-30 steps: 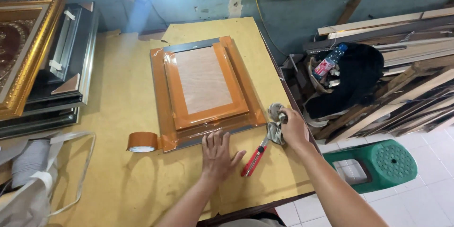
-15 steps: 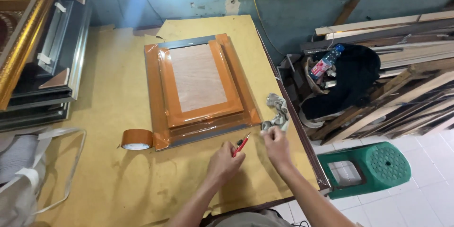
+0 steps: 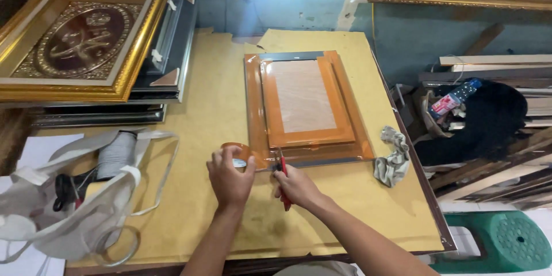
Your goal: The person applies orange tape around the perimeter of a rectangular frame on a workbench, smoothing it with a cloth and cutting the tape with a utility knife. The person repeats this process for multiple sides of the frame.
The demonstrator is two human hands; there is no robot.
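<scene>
The left hand (image 3: 230, 173) grasps the tape roll (image 3: 238, 152), the right hand (image 3: 296, 184) grasps a red cutter (image 3: 283, 187); the blade may slip and cut the frame (image 3: 305, 106).

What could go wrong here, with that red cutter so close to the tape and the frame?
The right hand holds a red-handled cutter at the taped frame's near edge, right beside the left hand on the tape roll. A slip might nick those fingers or score the frame's taped back. The rag lies close to the table's right edge, so a stray elbow could knock it off.
</scene>
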